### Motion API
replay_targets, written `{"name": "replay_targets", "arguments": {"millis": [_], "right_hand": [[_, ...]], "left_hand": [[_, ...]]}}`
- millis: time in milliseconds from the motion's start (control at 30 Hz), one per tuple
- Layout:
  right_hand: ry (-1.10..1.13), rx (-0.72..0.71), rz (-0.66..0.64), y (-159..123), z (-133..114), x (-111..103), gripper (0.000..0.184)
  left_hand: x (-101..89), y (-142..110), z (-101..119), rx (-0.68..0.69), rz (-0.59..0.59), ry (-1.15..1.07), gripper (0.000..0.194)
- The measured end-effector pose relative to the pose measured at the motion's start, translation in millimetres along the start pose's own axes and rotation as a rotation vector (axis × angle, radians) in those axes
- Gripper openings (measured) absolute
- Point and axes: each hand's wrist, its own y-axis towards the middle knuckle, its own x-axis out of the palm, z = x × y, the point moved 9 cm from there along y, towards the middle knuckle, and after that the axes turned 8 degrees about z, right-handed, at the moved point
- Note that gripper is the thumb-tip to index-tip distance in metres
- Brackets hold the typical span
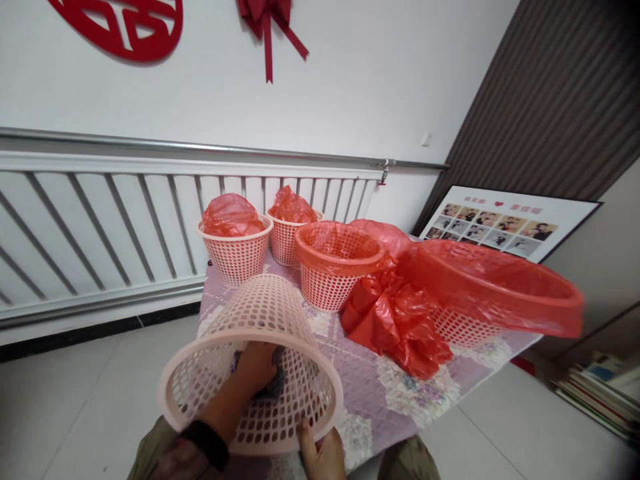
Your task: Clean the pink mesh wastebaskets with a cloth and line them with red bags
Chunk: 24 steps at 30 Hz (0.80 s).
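Observation:
I hold an unlined pale pink perforated basket [265, 333] tilted on its side, mouth toward me, over the near edge of the table. My left hand [256, 368], a black band on its wrist, reaches inside the basket and presses a dark grey cloth [274, 385] against the inner wall. My right hand [321, 455] grips the basket's lower rim from below, thumb on the rim.
The table [370, 387] has a lilac floral cover. On it stand three small pink baskets lined with red bags [235, 248] [290, 227] [335, 265], a large lined basket [495, 293] and a loose heap of red bags [400, 327]. Behind the table is a white radiator [100, 227]. A photo board [505, 223] and stacked books [600, 393] are at the right.

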Motion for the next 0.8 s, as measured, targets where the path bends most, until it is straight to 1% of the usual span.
{"name": "replay_targets", "arguments": {"millis": [100,200,267,333,400,533,700,733,800], "right_hand": [[-0.007,0.002,0.052,-2,3,1,0.064],[-0.001,0.006,0.05,-2,2,2,0.066],[0.011,0.017,0.014,0,0,3,0.065],[0.037,0.03,-0.006,2,-4,3,0.065],[0.087,0.05,0.006,3,-8,2,0.066],[0.175,0.103,0.052,7,-16,-10,0.061],[0.198,0.163,0.084,19,-32,-43,0.054],[0.208,0.163,0.097,22,-36,-50,0.053],[0.244,0.16,0.149,27,-41,-61,0.058]], "left_hand": [[-0.5,-44,7,-0.027,-0.068,0.005,0.06],[1.0,-91,14,-0.038,-0.132,-0.002,0.066],[8.3,-118,15,-0.051,-0.224,-0.009,0.07],[17.4,-136,14,-0.059,-0.307,-0.012,0.074],[23.7,-143,12,-0.06,-0.326,-0.014,0.076],[28.5,-139,16,-0.05,-0.276,-0.045,0.075],[30.7,-133,42,-0.055,-0.294,-0.172,0.075],[30.5,-132,46,-0.054,-0.274,-0.199,0.074],[31.4,-129,53,-0.037,-0.213,-0.244,0.074]]}}
